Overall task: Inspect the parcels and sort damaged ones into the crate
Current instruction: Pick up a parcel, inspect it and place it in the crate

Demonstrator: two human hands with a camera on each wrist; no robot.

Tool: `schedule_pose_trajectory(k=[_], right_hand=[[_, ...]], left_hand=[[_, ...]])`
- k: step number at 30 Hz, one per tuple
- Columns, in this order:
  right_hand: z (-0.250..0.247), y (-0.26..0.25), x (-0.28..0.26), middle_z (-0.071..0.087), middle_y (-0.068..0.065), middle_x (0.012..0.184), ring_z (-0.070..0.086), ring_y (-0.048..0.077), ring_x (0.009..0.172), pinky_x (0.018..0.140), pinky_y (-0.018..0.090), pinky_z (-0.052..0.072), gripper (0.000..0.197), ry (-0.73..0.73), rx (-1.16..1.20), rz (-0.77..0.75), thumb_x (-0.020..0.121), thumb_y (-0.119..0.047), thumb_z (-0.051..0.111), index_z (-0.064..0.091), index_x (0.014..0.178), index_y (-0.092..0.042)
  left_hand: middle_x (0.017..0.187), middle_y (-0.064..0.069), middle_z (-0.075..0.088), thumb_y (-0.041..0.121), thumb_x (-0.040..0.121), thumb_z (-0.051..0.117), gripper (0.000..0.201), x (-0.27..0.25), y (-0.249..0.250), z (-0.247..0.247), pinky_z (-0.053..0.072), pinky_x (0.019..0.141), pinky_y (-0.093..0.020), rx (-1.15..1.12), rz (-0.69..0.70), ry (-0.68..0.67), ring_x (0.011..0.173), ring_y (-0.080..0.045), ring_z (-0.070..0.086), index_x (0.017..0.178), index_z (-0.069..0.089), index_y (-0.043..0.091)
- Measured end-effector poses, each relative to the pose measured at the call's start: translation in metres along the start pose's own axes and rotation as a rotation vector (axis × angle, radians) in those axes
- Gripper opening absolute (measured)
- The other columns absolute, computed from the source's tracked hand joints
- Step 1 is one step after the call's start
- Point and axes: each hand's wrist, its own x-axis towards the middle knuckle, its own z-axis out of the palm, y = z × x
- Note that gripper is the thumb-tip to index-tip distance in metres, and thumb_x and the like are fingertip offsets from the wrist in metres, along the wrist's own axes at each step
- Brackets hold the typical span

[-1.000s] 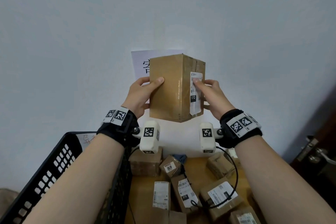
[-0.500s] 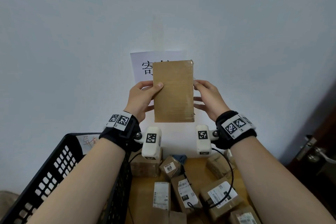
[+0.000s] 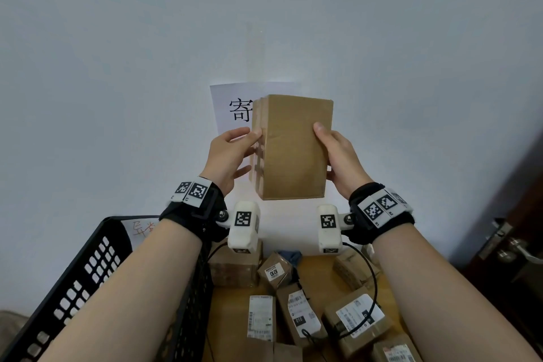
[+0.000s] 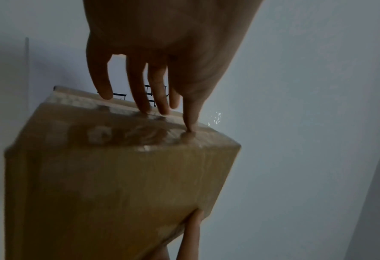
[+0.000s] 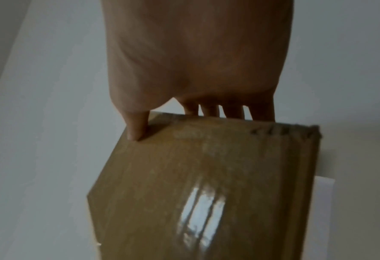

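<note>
I hold a brown cardboard parcel (image 3: pixel 293 150) upright in front of the wall, at about chest height. A plain face is turned to me and a taped narrow side shows on its left. My left hand (image 3: pixel 249 153) holds that side, thumb on the near edge and fingertips (image 4: pixel 144 109) on the far edge. My right hand (image 3: pixel 326 150) grips the right edge, thumb on the front face and fingers behind. The wrist views show the parcel (image 4: pixel 109 184) (image 5: pixel 206 184) with glossy tape. The black crate (image 3: pixel 97 261) stands at lower left under my left forearm.
Several labelled parcels (image 3: pixel 355 317) lie on the wooden table (image 3: pixel 320 279) below my hands. A paper sign (image 3: pixel 232 106) hangs on the wall behind the parcel. A door with a metal handle (image 3: pixel 514 247) is at the right edge.
The parcel has been turned about its upright axis: the labelled face went out of sight and a plain face now faces me. My right thumb moved onto the front face.
</note>
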Motion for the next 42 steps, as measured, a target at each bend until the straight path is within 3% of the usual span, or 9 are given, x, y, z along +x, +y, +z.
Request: schedule_pose_trajectory(k=[4,7,10,15,21,27,35,39,42], right_hand=[[-0.002,0.006,0.008,0.076,-0.003,0.118,0.073,0.018,0.111,0.101,0.051,0.056,0.060,0.022,0.100,-0.013,0.087,-0.064,0.068,0.064,0.127,-0.019],[-0.002,0.009,0.014,0.075,0.000,0.120,0.073,0.018,0.110,0.099,0.047,0.057,0.056,0.043,0.104,-0.005,0.094,-0.061,0.064,0.062,0.127,-0.017],[-0.003,0.009,0.017,0.072,0.001,0.119,0.071,0.017,0.108,0.096,0.043,0.057,0.051,0.082,0.103,-0.003,0.097,-0.058,0.061,0.058,0.126,-0.016],[-0.008,0.010,0.021,0.071,0.005,0.106,0.070,0.024,0.087,0.081,0.049,0.060,0.033,0.150,0.031,-0.010,0.101,-0.044,0.062,0.053,0.121,-0.018],[-0.010,0.012,0.027,0.062,-0.009,0.103,0.058,0.015,0.093,0.088,0.038,0.052,0.014,0.204,-0.111,-0.072,0.105,-0.035,0.058,0.064,0.112,-0.024],[-0.011,0.011,0.024,0.070,0.001,0.104,0.069,0.015,0.075,0.053,0.024,0.055,0.024,0.135,-0.045,-0.037,0.107,-0.029,0.053,0.066,0.126,-0.020],[-0.012,0.011,0.029,0.072,0.008,0.123,0.070,0.021,0.092,0.079,0.039,0.060,0.025,0.141,-0.036,-0.008,0.105,-0.034,0.054,0.066,0.122,-0.021],[-0.013,0.009,0.027,0.074,-0.004,0.098,0.069,0.015,0.080,0.069,0.032,0.054,0.039,0.132,0.020,0.016,0.106,-0.049,0.047,0.069,0.115,-0.019],[-0.014,0.007,0.023,0.067,-0.014,0.072,0.061,0.007,0.062,0.066,0.027,0.046,0.046,0.109,0.081,0.053,0.104,-0.062,0.042,0.071,0.099,-0.027]], left_hand=[[0.118,0.007,0.068,0.056,0.077,0.087,0.098,0.008,0.001,-0.003,0.052,0.103,-0.054,0.060,-0.068,-0.088,0.113,-0.013,0.063,0.156,0.036,0.026],[0.128,0.003,0.071,0.066,0.055,0.094,0.117,0.011,0.000,-0.003,0.054,0.100,-0.058,0.073,-0.071,-0.121,0.117,-0.018,0.068,0.153,0.044,0.027],[0.125,0.008,0.072,0.053,0.070,0.093,0.091,0.010,0.000,-0.001,0.056,0.097,-0.051,0.052,-0.037,-0.094,0.111,-0.011,0.069,0.146,0.052,0.025],[0.114,0.010,0.073,0.032,0.082,0.089,0.063,0.009,-0.002,0.002,0.054,0.071,-0.033,0.022,0.041,-0.019,0.091,-0.002,0.071,0.135,0.055,0.025],[0.110,0.007,0.073,0.029,0.083,0.088,0.051,0.011,-0.005,0.003,0.055,0.073,-0.032,0.031,0.099,0.009,0.090,-0.004,0.070,0.124,0.059,0.024],[0.115,0.004,0.074,0.032,0.085,0.087,0.047,0.013,-0.006,0.004,0.059,0.079,-0.036,0.013,0.088,0.012,0.095,-0.008,0.071,0.124,0.063,0.023],[0.114,0.003,0.076,0.036,0.087,0.085,0.040,0.013,-0.003,0.006,0.058,0.076,-0.030,0.009,0.085,0.005,0.096,-0.011,0.072,0.119,0.067,0.019],[0.105,0.011,0.079,0.056,0.101,0.058,0.036,0.013,-0.001,0.006,0.054,0.090,-0.039,0.009,0.042,0.004,0.094,-0.012,0.072,0.110,0.073,0.025],[0.092,0.011,0.074,0.046,0.105,0.056,0.028,0.012,-0.002,0.004,0.054,0.088,-0.040,-0.012,0.043,-0.010,0.085,-0.013,0.068,0.107,0.074,0.025]])
